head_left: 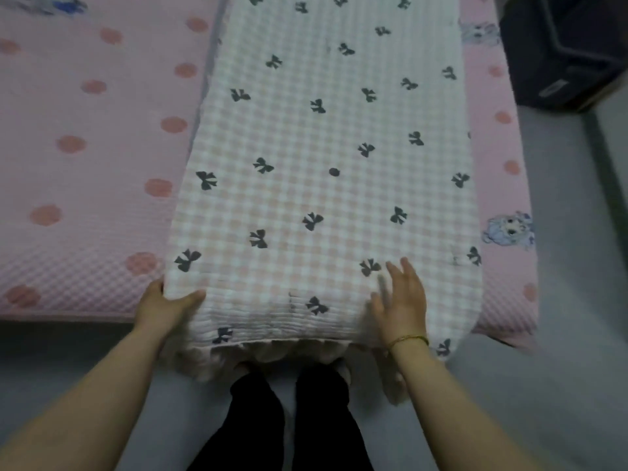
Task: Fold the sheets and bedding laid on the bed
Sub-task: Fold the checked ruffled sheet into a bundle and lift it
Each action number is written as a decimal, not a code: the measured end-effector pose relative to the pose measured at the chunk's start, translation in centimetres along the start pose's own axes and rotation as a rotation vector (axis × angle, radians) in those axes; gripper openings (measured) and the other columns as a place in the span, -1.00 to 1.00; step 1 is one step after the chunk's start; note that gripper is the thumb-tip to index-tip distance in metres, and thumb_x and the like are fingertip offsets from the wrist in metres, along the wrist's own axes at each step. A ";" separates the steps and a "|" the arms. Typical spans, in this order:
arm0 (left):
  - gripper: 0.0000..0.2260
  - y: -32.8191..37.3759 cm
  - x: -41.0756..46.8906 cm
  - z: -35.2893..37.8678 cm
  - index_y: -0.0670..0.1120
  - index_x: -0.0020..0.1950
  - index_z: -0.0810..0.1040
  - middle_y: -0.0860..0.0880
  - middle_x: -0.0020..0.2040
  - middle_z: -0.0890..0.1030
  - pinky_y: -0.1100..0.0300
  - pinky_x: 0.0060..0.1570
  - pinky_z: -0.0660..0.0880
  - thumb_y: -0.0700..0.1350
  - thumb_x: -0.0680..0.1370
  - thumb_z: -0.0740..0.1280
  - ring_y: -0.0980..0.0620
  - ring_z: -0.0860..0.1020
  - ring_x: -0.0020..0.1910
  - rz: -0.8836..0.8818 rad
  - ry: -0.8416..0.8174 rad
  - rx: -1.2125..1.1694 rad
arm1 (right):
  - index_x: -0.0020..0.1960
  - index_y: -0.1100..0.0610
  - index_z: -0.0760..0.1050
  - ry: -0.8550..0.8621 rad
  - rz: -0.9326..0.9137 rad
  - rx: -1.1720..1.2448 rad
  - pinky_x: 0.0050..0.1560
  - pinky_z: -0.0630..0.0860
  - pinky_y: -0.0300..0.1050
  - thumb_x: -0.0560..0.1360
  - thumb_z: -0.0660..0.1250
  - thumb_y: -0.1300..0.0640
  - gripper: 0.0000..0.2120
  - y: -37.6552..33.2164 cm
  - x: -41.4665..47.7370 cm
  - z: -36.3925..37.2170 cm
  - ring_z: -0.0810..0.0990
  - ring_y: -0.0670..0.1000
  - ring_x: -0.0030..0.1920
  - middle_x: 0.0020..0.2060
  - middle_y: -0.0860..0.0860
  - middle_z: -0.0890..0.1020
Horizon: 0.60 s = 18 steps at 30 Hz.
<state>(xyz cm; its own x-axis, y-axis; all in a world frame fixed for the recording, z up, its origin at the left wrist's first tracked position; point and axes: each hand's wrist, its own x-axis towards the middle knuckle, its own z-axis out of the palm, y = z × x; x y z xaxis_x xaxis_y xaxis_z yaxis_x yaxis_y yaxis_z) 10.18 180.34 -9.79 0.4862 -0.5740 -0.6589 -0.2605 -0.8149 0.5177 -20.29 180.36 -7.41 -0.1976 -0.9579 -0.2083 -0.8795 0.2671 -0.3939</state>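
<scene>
A white and pale-pink checked quilt with dark bow prints (323,164) lies as a long folded strip along the bed, its ruffled near end hanging over the bed's front edge. My left hand (166,305) grips the quilt's near left corner, thumb on top and fingers tucked under the edge. My right hand (402,299) lies flat on top of the quilt near its right front corner, fingers straight and slightly blurred. A thin gold bracelet sits on that wrist.
Under the quilt is a pink bed cover with darker pink dots (85,147) and cartoon prints. A dark box-like object (564,52) stands on the grey floor (577,300) at the far right. My legs in black trousers (289,419) stand against the bed's front edge.
</scene>
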 end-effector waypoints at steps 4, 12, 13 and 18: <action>-0.62 -1.4 -2.5 -0.1 -0.32 0.25 0.46 -0.34 0.21 0.51 -0.02 0.12 0.39 -0.28 0.46 0.40 -0.27 0.50 0.15 -0.124 -0.071 -0.067 | 0.50 0.19 0.06 0.004 0.545 0.205 0.48 0.05 0.01 0.48 0.34 0.14 -0.30 8.3 1.1 -2.9 0.09 0.12 0.48 0.49 0.13 0.10; -0.67 -3.6 -7.4 1.6 -0.28 0.30 0.42 -0.27 0.25 0.49 -0.03 0.11 0.40 -0.25 0.54 0.27 -0.07 0.50 -0.19 -0.308 -0.211 -0.330 | 0.38 0.28 0.23 0.010 0.816 0.705 0.18 0.38 -0.04 0.46 0.36 0.29 -0.45 12.2 0.3 -3.3 0.44 0.20 0.26 0.30 0.20 0.42; -0.67 -3.6 -8.0 1.5 -0.28 0.31 0.42 -0.27 0.25 0.48 -0.03 0.06 0.41 -0.24 0.55 0.26 -0.06 0.50 -0.19 -0.313 -0.206 -0.358 | 0.37 0.30 0.25 -0.035 0.848 0.732 0.13 0.39 -0.05 0.47 0.35 0.28 -0.47 12.5 -0.2 -3.2 0.45 0.20 0.24 0.29 0.20 0.43; -0.66 -2.3 -10.4 0.5 -0.28 0.33 0.40 -0.27 0.28 0.46 0.01 0.06 0.41 -0.24 0.56 0.25 -0.07 0.50 -0.16 -0.273 -0.155 -0.430 | 0.28 0.32 0.41 -0.369 0.914 0.831 0.11 0.36 -0.10 0.50 0.31 0.25 -0.63 12.6 -3.8 -2.6 0.48 0.17 0.18 0.24 0.19 0.49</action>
<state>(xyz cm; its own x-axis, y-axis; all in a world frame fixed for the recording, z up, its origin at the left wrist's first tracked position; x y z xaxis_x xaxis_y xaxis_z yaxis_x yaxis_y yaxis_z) 5.32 188.15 -4.40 0.3510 -0.3768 -0.8572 0.2394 -0.8489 0.4712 -31.76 187.13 -9.31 -0.3344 -0.3434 -0.8776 0.0696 0.9197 -0.3864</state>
